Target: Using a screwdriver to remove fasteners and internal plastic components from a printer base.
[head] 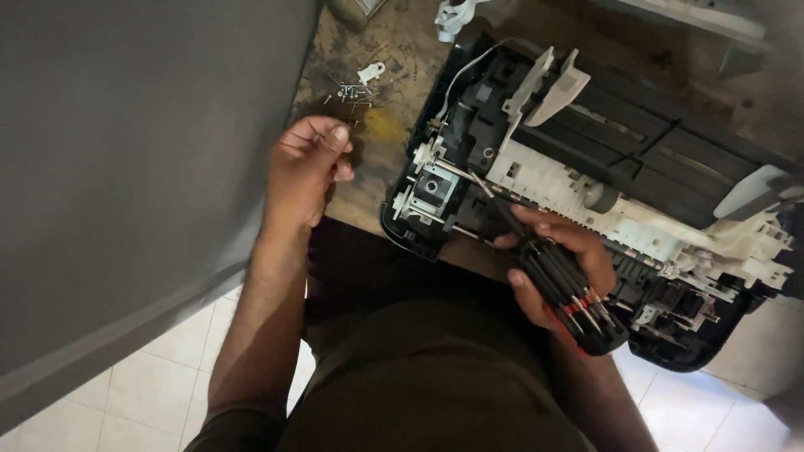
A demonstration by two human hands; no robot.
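Your right hand (557,268) clamps a black screwdriver set (569,293), one tip in the opened black-and-white plastic printer (586,176). Your left hand (306,172) pinches something too small to tell above the loose metal screws (352,90) on the worn brown counter (389,125). You seem mid-disassembly; next, steady the tip.

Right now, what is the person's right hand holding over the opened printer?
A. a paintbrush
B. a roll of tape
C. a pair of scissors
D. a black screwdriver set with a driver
D: the right hand grips a black screwdriver set, its driver tip on the opened printer.

Soft, rather dim indoor light is falling from above, the white printer parts (578,180) are looking bright without glare, the lap is lying in deep shadow, and the grey panel (126,167) at left is appearing blurred.
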